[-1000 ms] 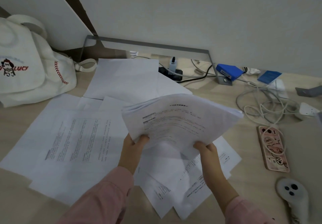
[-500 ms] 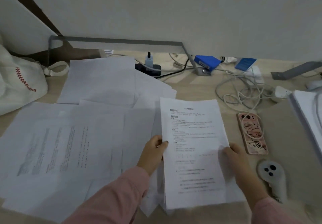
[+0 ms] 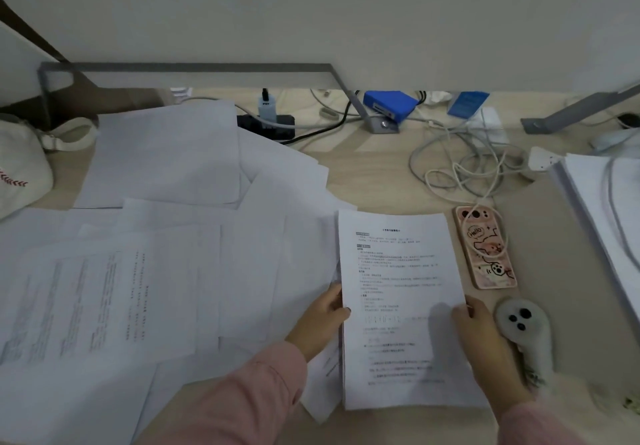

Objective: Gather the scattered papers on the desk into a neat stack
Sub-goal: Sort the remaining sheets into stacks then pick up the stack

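Note:
A gathered stack of printed papers (image 3: pixel 398 292) lies flat on the wooden desk (image 3: pixel 388 181), lengthwise toward the wall. My left hand (image 3: pixel 320 320) pinches its left edge and my right hand (image 3: pixel 476 330) presses its right edge. Several loose sheets (image 3: pixel 166 264) lie spread and overlapping over the left half of the desk, some printed, some blank. One sheet (image 3: pixel 320 389) sticks out askew from under the stack's lower left corner.
A pink-cased phone (image 3: pixel 486 247) lies just right of the stack, a white controller (image 3: pixel 523 330) beside my right hand. Tangled cables (image 3: pixel 460 164), a blue box (image 3: pixel 389 105) and a power strip (image 3: pixel 266 122) sit at the back. Another paper pile (image 3: pixel 602 216) is far right, a white bag (image 3: pixel 20 167) far left.
The stack was lifted and curved in both hands one second ago; it now lies flat on the desk, slightly further right beside the phone. The view has shifted to the right.

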Demonstrator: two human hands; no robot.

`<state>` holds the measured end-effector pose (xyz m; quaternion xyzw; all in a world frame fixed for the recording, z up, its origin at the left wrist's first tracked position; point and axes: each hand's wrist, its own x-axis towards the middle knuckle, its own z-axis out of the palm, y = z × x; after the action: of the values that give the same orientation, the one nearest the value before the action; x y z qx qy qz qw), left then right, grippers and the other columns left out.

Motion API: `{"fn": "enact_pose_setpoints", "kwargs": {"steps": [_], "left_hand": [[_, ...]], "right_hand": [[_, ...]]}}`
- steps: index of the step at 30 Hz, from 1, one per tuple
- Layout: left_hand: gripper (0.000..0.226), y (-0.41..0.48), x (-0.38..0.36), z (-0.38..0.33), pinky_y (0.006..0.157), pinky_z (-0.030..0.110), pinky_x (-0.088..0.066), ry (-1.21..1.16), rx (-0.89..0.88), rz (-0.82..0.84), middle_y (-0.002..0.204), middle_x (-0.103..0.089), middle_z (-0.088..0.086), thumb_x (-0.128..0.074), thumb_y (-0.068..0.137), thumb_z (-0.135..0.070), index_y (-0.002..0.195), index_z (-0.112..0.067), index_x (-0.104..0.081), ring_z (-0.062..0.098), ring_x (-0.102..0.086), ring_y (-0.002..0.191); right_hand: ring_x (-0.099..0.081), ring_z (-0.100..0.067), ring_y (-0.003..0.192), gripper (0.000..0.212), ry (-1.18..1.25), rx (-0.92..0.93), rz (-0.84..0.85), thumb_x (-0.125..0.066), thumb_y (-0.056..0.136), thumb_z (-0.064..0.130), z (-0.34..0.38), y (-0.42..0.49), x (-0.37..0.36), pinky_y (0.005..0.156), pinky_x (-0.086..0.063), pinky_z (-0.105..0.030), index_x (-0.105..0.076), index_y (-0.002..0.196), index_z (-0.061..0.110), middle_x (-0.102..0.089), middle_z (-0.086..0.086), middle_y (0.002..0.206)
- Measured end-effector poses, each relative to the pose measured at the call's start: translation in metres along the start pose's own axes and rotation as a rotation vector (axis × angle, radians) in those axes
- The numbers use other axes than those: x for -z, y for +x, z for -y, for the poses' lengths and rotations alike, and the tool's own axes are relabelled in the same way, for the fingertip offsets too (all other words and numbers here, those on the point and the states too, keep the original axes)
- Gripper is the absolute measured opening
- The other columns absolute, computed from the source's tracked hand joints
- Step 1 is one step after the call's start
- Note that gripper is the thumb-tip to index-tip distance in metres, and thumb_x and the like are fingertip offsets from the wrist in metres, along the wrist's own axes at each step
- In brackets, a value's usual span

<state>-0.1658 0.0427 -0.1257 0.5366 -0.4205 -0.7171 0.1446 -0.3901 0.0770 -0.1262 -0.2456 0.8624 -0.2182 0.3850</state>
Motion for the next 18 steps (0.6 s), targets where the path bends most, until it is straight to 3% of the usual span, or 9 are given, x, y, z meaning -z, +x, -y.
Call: {"fn": "enact_pose_setpoints", "kwargs": {"steps": [3, 5, 8, 10, 12, 15, 18], "left_hand": [[0.048, -0.001, 0.007, -0.001, 0.066, -0.003, -0.039, 0.016, -0.027, 0.033, 0.105, -0.054, -0.028, -0.040, 0.095, -0.005, 0.124, -0.043, -0.038, -0.017, -0.052, 0.089], [0.047, -0.001, 0.010, 0.000, 0.069, -0.003, -0.038, 0.039, -0.037, 0.027, 0.108, -0.054, -0.027, -0.040, 0.095, -0.007, 0.125, -0.043, -0.038, -0.021, -0.052, 0.086], [0.040, -0.005, 0.020, 0.000, 0.090, 0.011, -0.038, 0.046, -0.036, -0.097, 0.122, -0.054, -0.010, -0.044, 0.095, -0.013, 0.130, -0.031, -0.044, -0.001, -0.053, 0.105], [0.032, -0.012, 0.033, 0.002, 0.101, 0.024, -0.040, 0.032, -0.053, -0.207, 0.122, -0.055, -0.007, -0.046, 0.094, -0.013, 0.122, -0.026, -0.052, 0.010, -0.052, 0.113], [0.025, -0.023, 0.055, 0.006, 0.101, 0.031, -0.044, 0.003, -0.089, -0.327, 0.111, -0.062, -0.008, -0.047, 0.092, -0.009, 0.106, -0.025, -0.058, 0.014, -0.057, 0.109], [0.025, -0.048, 0.097, 0.017, 0.091, 0.028, -0.047, -0.018, -0.094, -0.509, 0.103, -0.064, -0.007, -0.047, 0.091, -0.007, 0.095, -0.027, -0.061, 0.015, -0.059, 0.103], [0.024, -0.079, 0.140, 0.043, 0.083, 0.018, -0.044, 0.031, -0.058, -0.690, 0.110, -0.060, -0.006, -0.047, 0.092, -0.008, 0.102, -0.025, -0.062, 0.012, -0.054, 0.105]], "right_hand": [[-0.054, -0.025, 0.074, 0.030, -0.060, 0.014, -0.031, -0.043, 0.084, 0.010, 0.002, -0.002, -0.006, 0.062, -0.041, -0.029, -0.058, 0.109, 0.002, -0.063, -0.013, 0.090], [-0.054, -0.037, 0.094, 0.044, -0.166, 0.048, -0.090, -0.045, 0.078, 0.019, 0.005, -0.004, -0.011, 0.079, -0.043, -0.038, -0.055, 0.116, 0.000, -0.060, -0.023, 0.106], [-0.042, -0.043, 0.116, 0.065, -0.208, 0.151, -0.155, -0.045, 0.069, 0.023, 0.022, -0.015, -0.023, 0.097, -0.034, -0.044, -0.046, 0.128, -0.003, -0.045, -0.033, 0.126], [-0.040, -0.042, 0.119, 0.052, -0.171, 0.205, -0.074, -0.052, 0.081, 0.013, 0.041, -0.024, -0.036, 0.102, -0.035, -0.047, -0.045, 0.130, 0.001, -0.037, -0.029, 0.134], [-0.044, -0.035, 0.119, 0.045, -0.148, 0.263, 0.067, -0.052, 0.087, 0.003, 0.059, -0.030, -0.056, 0.103, -0.037, -0.043, -0.046, 0.131, 0.005, -0.036, -0.020, 0.136], [-0.048, -0.025, 0.111, 0.040, -0.108, 0.335, 0.266, -0.050, 0.089, 0.002, 0.085, -0.045, -0.098, 0.095, -0.042, -0.036, -0.047, 0.129, 0.008, -0.040, -0.012, 0.127], [-0.049, -0.016, 0.099, 0.038, -0.105, 0.380, 0.449, -0.049, 0.090, 0.004, 0.108, -0.071, -0.139, 0.080, -0.039, -0.020, -0.049, 0.127, 0.012, -0.048, -0.010, 0.125]]}}
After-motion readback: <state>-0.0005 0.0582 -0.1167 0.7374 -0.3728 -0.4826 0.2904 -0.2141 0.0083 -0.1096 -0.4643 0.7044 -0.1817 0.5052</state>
